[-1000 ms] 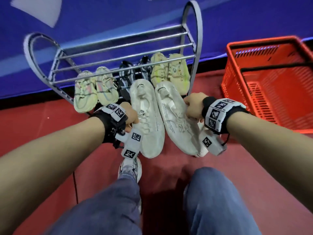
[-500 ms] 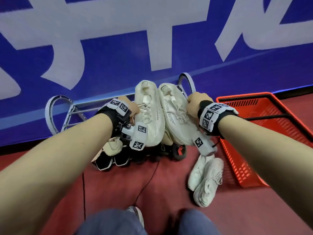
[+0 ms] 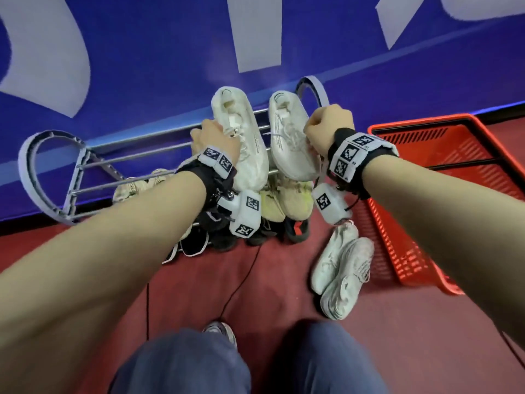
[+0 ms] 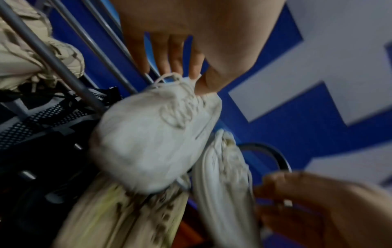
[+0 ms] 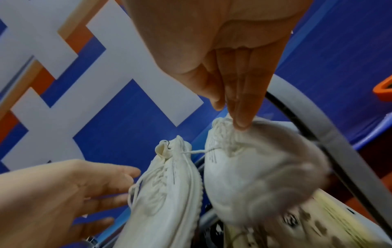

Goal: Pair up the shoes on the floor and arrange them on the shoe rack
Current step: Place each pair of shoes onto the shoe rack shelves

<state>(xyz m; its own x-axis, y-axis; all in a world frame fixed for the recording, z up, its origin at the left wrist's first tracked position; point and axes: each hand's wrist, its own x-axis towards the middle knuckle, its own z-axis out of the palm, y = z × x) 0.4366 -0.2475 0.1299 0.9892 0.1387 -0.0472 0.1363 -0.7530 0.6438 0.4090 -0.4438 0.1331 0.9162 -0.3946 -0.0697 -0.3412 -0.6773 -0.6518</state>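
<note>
Two cream sneakers lie side by side on the top rails of the grey shoe rack (image 3: pixel 48 155), heels toward the blue wall. My left hand (image 3: pixel 216 140) is beside the left cream sneaker (image 3: pixel 244 143); its fingers (image 4: pixel 169 67) are straight and just touch the laces. The right wrist view shows that hand (image 5: pixel 74 184) spread open next to the sneaker (image 5: pixel 169 193). My right hand (image 3: pixel 326 129) pinches the laces of the right cream sneaker (image 3: pixel 287 143), with its fingertips (image 5: pixel 239 120) closed on the tongue area of that sneaker (image 5: pixel 254 167).
On lower tiers sit a yellow-green pair (image 3: pixel 284 200), black shoes (image 3: pixel 227 237) and a beige pair (image 3: pixel 136 186). A white pair (image 3: pixel 341 268) lies on the red floor beside a red basket (image 3: pixel 454 180). A thin black cable (image 3: pixel 241 280) runs across the floor.
Both cream sneakers went up from in front of the lower tier onto the top rails. My left hand has let go of its sneaker; the right still pinches.
</note>
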